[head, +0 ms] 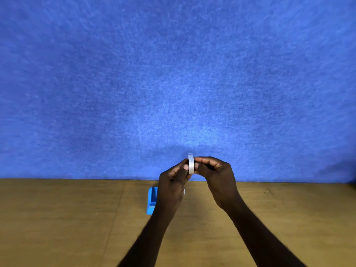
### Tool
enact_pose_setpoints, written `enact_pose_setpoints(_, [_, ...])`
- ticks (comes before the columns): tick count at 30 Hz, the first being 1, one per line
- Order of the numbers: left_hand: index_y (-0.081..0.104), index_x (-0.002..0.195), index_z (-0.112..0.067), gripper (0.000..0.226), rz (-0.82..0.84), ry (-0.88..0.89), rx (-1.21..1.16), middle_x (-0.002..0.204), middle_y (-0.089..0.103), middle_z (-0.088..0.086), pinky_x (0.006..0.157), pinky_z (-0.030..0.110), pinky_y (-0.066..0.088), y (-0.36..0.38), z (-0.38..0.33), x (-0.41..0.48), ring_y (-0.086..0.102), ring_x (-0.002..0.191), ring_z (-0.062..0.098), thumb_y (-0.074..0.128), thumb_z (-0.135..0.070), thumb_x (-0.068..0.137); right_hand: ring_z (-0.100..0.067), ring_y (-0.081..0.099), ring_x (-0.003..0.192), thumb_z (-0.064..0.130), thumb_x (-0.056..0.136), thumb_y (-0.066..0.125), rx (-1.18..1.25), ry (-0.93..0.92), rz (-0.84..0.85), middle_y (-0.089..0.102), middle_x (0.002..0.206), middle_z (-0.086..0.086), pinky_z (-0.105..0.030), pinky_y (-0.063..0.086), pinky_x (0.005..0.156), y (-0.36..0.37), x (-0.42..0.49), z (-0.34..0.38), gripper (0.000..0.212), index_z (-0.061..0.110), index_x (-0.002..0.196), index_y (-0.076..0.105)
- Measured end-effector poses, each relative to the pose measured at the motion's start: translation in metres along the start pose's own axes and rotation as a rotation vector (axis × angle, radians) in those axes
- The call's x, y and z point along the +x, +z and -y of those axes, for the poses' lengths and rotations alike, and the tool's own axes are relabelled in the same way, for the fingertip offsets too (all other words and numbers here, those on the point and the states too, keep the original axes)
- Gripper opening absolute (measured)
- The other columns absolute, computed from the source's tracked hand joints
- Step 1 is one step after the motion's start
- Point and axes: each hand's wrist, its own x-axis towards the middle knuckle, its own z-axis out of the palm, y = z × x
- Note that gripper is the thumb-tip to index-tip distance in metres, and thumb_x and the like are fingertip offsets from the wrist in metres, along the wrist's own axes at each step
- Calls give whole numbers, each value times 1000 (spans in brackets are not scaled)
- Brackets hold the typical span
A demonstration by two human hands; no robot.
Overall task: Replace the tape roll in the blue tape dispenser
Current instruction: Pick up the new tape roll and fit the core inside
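Where the wooden table (67, 224) runs out to the left, we see bare, open surface, backed by a blue felt wall (173, 74) that meets the table's far edge. Moving right, the blue tape dispenser (151, 201) stands on the table near that far edge, its right part hidden behind our left wrist. Our left hand (173, 182) is raised above it, fingers curled in and thumb pressed against the left face of the tape roll (191, 164). The roll is white, held upright and edge-on to us, lifted clear of the table and in front of the felt wall. Our right hand (213, 174) meets it from the other side, fingertips pinching the roll's right face, so both hands close on the roll between them. Whether a core or spindle sits inside the roll, we cannot tell. To the right of our right forearm the table is again open, with a few faint dark marks (268, 192) near the far edge.
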Motion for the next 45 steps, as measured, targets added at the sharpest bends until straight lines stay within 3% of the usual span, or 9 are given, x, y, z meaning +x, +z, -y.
enact_pose_setpoints(8, [79, 94, -29, 30, -31, 42, 26, 91, 70, 18, 86, 45, 48, -3, 7, -5, 62, 89, 30, 54, -14, 100, -16, 76, 88, 5, 85, 68, -44, 6, -1, 80, 91, 2, -37, 58, 84, 6, -3, -2, 22, 23, 91, 80])
enact_pose_setpoints(13, [73, 116, -15, 24, -42, 23, 5, 105, 77, 8, 94, 41, 53, -10, 6, -8, 71, 105, 24, 56, -14, 99, -14, 75, 86, 5, 85, 68, -75, -13, 13, 80, 89, 4, -29, 56, 77, 8, -6, -1, 24, 26, 90, 80])
enact_pose_setpoints(16, [74, 115, -24, 23, -62, 45, 39, 105, 78, 2, 87, 49, 51, -14, 5, -7, 71, 101, 23, 63, -26, 94, -16, 75, 86, 6, 85, 68, -68, -17, 6, 80, 90, 4, -36, 58, 84, 10, -5, 3, 25, 26, 90, 80])
enact_pose_setpoints(19, [74, 113, -30, 24, -28, 74, 71, 105, 78, -1, 92, 54, 52, -17, 3, -7, 72, 105, 22, 62, -33, 93, -15, 75, 89, 6, 86, 68, -70, -25, 19, 80, 92, 3, -40, 58, 87, 12, -6, 6, 22, 23, 93, 80])
enact_pose_setpoints(27, [76, 108, -33, 20, -50, 88, 109, 101, 79, 1, 90, 65, 49, -18, 3, -10, 67, 101, 45, 61, -32, 94, -10, 75, 87, 9, 85, 70, -119, -58, 36, 80, 89, 8, -31, 57, 81, 16, -8, 9, 23, 29, 88, 80])
enact_pose_setpoints(33, [76, 108, -33, 20, -40, 123, 138, 98, 79, 0, 84, 59, 54, -19, 0, -9, 70, 96, 42, 60, -29, 96, -10, 75, 87, 12, 86, 69, -146, -81, 44, 79, 89, 8, -32, 58, 81, 16, -7, 8, 22, 31, 87, 79])
enact_pose_setpoints(38, [73, 111, -42, 26, -21, 91, 176, 92, 76, -3, 76, 29, 56, -27, 7, -10, 69, 87, 15, 66, -51, 87, -9, 74, 83, 8, 87, 68, -181, -73, 70, 79, 88, 8, -23, 56, 73, 23, -4, 0, 21, 27, 88, 78])
enact_pose_setpoints(42, [71, 107, -50, 21, -88, 100, 228, 94, 78, -16, 74, 23, 57, -38, 17, -13, 72, 90, 4, 66, -45, 87, -7, 73, 77, 8, 84, 68, -207, -68, 79, 78, 83, 9, -15, 52, 64, 36, -4, -10, 21, 28, 84, 77])
enact_pose_setpoints(45, [71, 106, -51, 24, -132, 116, 231, 92, 78, -18, 76, 18, 55, -46, 21, -16, 72, 89, 2, 65, -34, 91, -7, 73, 75, 9, 82, 70, -206, -58, 72, 77, 80, 10, -17, 53, 62, 47, -3, -18, 23, 31, 81, 76])
